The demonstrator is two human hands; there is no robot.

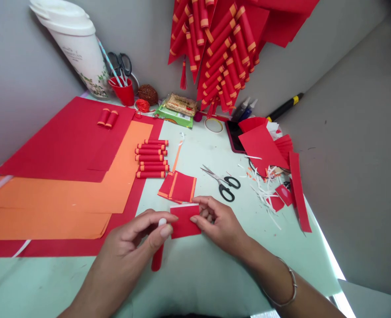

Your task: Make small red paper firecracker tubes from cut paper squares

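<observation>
Over the tabletop (pixel 265 251), hands (pixel 220 223) hold rectangular paper (pixel 184 224) and a stick (pixel 157 258).

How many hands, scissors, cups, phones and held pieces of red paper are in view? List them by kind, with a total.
Hands: 2, left hand and right hand
Scissors: 2, one pair on the table, one pair in the red cup
Cups: 2, white lidded cup and red cup
Phones: 1
Held red paper: 1
Total: 8
</observation>
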